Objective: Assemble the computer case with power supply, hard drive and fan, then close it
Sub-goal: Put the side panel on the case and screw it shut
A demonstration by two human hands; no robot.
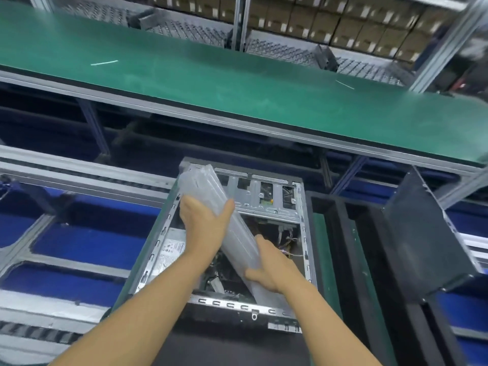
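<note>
An open computer case point(301, 223) lies on its side in front of me, its metal frame and inner wiring showing. Over its opening I hold a long grey panel point(237, 233), seen almost edge-on and tilted from the far left down to the near right. My left hand point(204, 220) grips the panel's upper part with the thumb on its right face. My right hand point(269, 268) clasps the lower part from the right. A white label point(170, 253) shows inside the case at the left. The panel and my arms hide much of the interior.
A green conveyor belt point(237, 83) runs across behind the case. A dark panel point(422, 239) leans upright at the right, beside black trays point(343, 247). Blue bins point(84, 247) sit in a metal frame at the left. Cardboard boxes point(343, 22) fill racks at the back.
</note>
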